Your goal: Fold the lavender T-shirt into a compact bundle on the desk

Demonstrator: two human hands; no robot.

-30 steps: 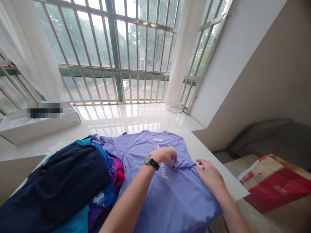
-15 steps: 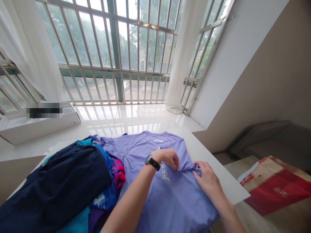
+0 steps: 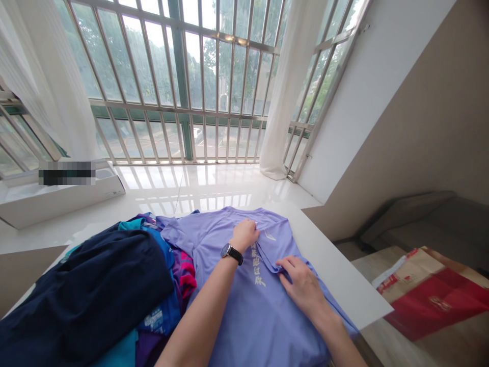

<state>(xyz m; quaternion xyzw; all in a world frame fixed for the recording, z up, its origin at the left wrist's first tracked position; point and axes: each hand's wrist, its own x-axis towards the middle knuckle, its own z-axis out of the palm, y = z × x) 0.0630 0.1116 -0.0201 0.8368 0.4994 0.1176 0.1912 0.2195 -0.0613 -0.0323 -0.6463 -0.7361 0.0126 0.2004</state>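
Lavender fabric identifies the shirt (image 3: 233, 311), which I view from afar through the head camera; it lies spread on the white tabletop (image 3: 346, 278), collar toward the barred window (image 3: 206, 76). The left grip (image 3: 246, 235), a bare hand with a black-strapped wristwatch (image 3: 231, 252) above it, is closed on the cloth at the upper chest. The right grip (image 3: 301, 285) pinches the same shirt lower down, thumb and fingers at the edge of a fold. This fold runs between the two grips, beside pale lettering (image 3: 257, 267) set in a vertical column. Left of the shirt, and touching it, I note a heap of clothes: a navy garment (image 3: 95, 290) on top, with a blue garment (image 3: 158, 318) bearing white print, a teal garment (image 3: 118, 351) and a bright pink patch of cloth (image 3: 187, 278) showing around it. Beyond the tabletop, on the glossy windowsill (image 3: 214, 186), a white box (image 3: 64, 201) sits at the far left; the dark item in it is blurred out. White curtains (image 3: 277, 112) hang before the window. At right, well apart from the shirt, is a red and tan paper bag (image 3: 435, 295).
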